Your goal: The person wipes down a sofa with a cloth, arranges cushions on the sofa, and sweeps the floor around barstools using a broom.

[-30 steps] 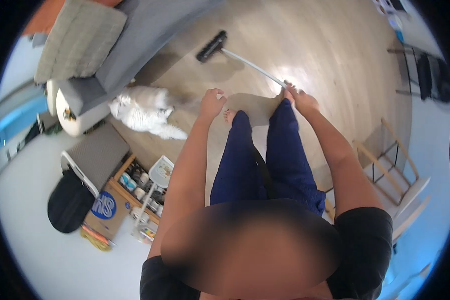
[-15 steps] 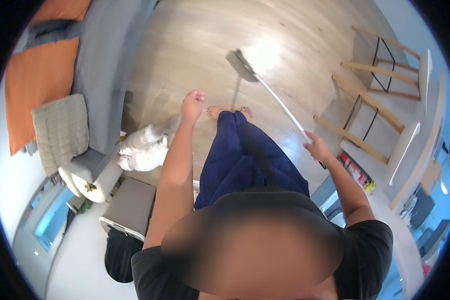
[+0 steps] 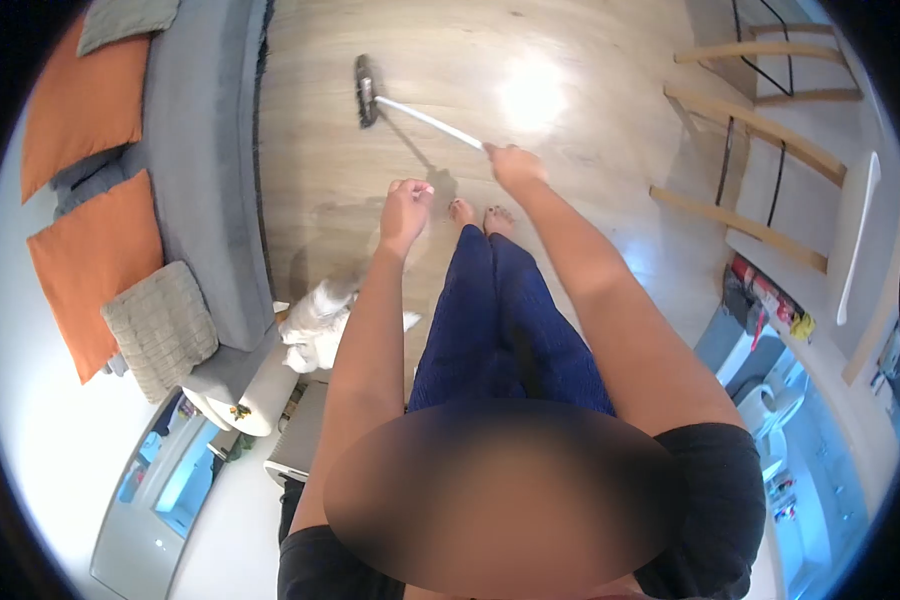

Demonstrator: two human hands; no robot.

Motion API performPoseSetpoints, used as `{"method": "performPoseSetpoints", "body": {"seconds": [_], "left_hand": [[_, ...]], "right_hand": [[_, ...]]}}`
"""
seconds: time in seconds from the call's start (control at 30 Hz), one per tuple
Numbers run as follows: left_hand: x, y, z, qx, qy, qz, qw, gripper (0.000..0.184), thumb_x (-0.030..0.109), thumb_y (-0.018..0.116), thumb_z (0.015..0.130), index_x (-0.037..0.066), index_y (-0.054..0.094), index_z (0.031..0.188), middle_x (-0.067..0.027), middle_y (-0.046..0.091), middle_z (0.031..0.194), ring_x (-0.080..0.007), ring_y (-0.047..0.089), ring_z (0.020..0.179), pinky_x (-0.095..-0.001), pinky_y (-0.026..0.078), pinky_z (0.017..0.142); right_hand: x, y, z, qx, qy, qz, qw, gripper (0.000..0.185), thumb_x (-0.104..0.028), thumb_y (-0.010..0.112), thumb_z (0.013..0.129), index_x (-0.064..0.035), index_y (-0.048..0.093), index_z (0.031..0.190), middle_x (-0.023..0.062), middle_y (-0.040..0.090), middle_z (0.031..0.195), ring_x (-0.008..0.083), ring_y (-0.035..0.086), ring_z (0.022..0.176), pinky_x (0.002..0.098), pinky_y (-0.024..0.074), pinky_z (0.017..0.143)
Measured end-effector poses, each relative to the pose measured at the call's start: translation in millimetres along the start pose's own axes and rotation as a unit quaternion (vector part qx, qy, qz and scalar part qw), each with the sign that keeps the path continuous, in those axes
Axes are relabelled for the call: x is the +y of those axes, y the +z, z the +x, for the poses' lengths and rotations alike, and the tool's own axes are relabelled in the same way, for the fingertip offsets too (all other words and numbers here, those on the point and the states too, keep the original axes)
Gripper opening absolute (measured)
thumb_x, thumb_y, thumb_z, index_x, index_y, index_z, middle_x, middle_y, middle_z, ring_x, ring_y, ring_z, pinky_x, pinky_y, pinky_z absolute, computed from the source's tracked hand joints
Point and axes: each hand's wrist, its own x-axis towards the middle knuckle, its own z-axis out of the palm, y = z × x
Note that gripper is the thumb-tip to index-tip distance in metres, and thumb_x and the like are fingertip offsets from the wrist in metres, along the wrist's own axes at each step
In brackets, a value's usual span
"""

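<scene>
My right hand (image 3: 517, 168) is closed round the white handle of a broom (image 3: 430, 122). The dark bristled head of the broom rests on the wooden floor (image 3: 590, 110), ahead and to the left of my feet. In front of my body, to the left, my left hand (image 3: 407, 210) is raised with its fingers curled together; whether anything small is between them is hidden. It touches neither the broom nor the sofa.
A grey sofa (image 3: 205, 150) with orange cushions (image 3: 85, 110) runs along the left. A white fluffy cat (image 3: 315, 335) lies beside my left forearm. Wooden-legged chairs (image 3: 760, 125) stand on the right. My bare feet (image 3: 498, 218) are on the floor.
My right hand has swung forward and left with the broom, whose head is now closer to the sofa. My left hand has moved slightly right. The view has shifted.
</scene>
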Motion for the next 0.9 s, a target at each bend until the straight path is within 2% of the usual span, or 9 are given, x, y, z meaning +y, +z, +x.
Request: {"method": "performPoseSetpoints", "body": {"seconds": [0.07,0.27,0.37,0.47,0.53,0.63,0.77,0.83,0.9], "left_hand": [[-2.9,8.0,0.5,-0.013,0.026,0.008,1.0,0.025,0.025,0.06,0.082,0.003,0.064,0.093,-0.0148,0.059,0.093,-0.025,0.06,0.078,-0.0337,0.047,0.075],[-18.6,27.5,20.4,-0.07,0.042,0.027,0.996,0.026,0.023,0.059,0.081,0.001,0.063,0.093,-0.0144,0.062,0.09,-0.024,0.061,0.079,-0.0331,0.047,0.075],[-5.2,23.8,35.6,-0.116,0.015,0.01,0.993,0.025,0.024,0.06,0.08,0.003,0.063,0.093,-0.0143,0.06,0.093,-0.024,0.059,0.085,-0.0339,0.046,0.078],[10.7,10.3,59.4,-0.136,0.031,0.003,0.99,0.022,0.025,0.06,0.08,0.007,0.063,0.092,-0.0132,0.058,0.098,-0.0248,0.058,0.091,-0.0353,0.046,0.081],[14.6,4.0,74.2,-0.134,0.05,0.003,0.99,0.021,0.024,0.059,0.08,0.008,0.063,0.092,-0.0117,0.058,0.099,-0.0247,0.058,0.092,-0.0356,0.045,0.082],[15.6,-17.7,112.6,-0.091,0.088,0.107,0.986,0.018,0.023,0.058,0.08,0.011,0.064,0.092,-0.0076,0.059,0.101,-0.025,0.058,0.091,-0.0359,0.045,0.081],[25.9,-69.8,161.6,-0.099,0.058,0.103,0.988,0.016,0.023,0.057,0.081,0.011,0.063,0.088,-0.0074,0.058,0.1,-0.0246,0.059,0.09,-0.0362,0.046,0.08],[23.3,-106.6,173.4,-0.106,0.037,0.104,0.988,0.016,0.023,0.057,0.081,0.01,0.062,0.087,-0.0086,0.058,0.099,-0.0245,0.059,0.089,-0.0365,0.046,0.079],[24.4,-142.0,196.6,-0.095,0.066,0.121,0.986,0.014,0.021,0.057,0.081,0.009,0.061,0.086,-0.0101,0.057,0.098,-0.0252,0.059,0.086,-0.037,0.047,0.077]], "right_hand": [[55.3,7.4,-36.2,0.004,0.072,0.028,0.997,0.035,-0.03,0.032,0.094,-0.0261,0.048,0.124,0.0152,0.059,0.11,0.0314,0.058,0.101,0.0451,0.0476,0.083],[221.2,117.3,-239.4,-0.007,0.232,0.025,0.972,0.038,-0.027,0.033,0.094,-0.0294,0.037,0.132,0.0204,0.06,0.095,0.0364,0.06,0.087,0.048,0.0467,0.074],[236.9,142.2,-329.6,-0.039,0.303,0.028,0.952,0.039,-0.029,0.036,0.094,-0.0308,0.035,0.133,0.0201,0.061,0.09,0.0373,0.06,0.083,0.0487,0.047,0.073],[212.5,119.2,-347.1,-0.021,0.327,0.055,0.943,0.039,-0.028,0.039,0.093,-0.028,0.038,0.132,0.0211,0.061,0.088,0.0384,0.06,0.08,0.0494,0.0469,0.071],[195.0,97.8,-338.8,0.003,0.321,0.065,0.945,0.039,-0.028,0.041,0.093,-0.0261,0.041,0.131,0.0221,0.06,0.085,0.0392,0.059,0.078,0.0499,0.0466,0.07],[140.5,41.2,-276.9,0.007,0.26,0.067,0.963,0.037,-0.026,0.041,0.093,-0.0269,0.042,0.13,0.0198,0.061,0.091,0.0375,0.06,0.083,0.0483,0.0483,0.071],[15.2,-48.5,-135.3,0.011,0.095,0.015,0.995,0.035,-0.025,0.042,0.092,-0.0262,0.045,0.127,0.0198,0.06,0.092,0.0359,0.061,0.084,0.0463,0.0487,0.072],[-53.0,-76.5,-53.9,-0.008,0.047,0.033,0.998,0.037,-0.022,0.043,0.09,-0.0263,0.044,0.128,0.0175,0.059,0.1,0.034,0.059,0.094,0.0458,0.0485,0.076],[-115.7,-87.0,30.8,-0.03,0.025,0.036,0.999,0.04,-0.019,0.038,0.09,-0.0305,0.044,0.128,0.0154,0.059,0.104,0.0318,0.06,0.094,0.0438,0.0481,0.079]]}}
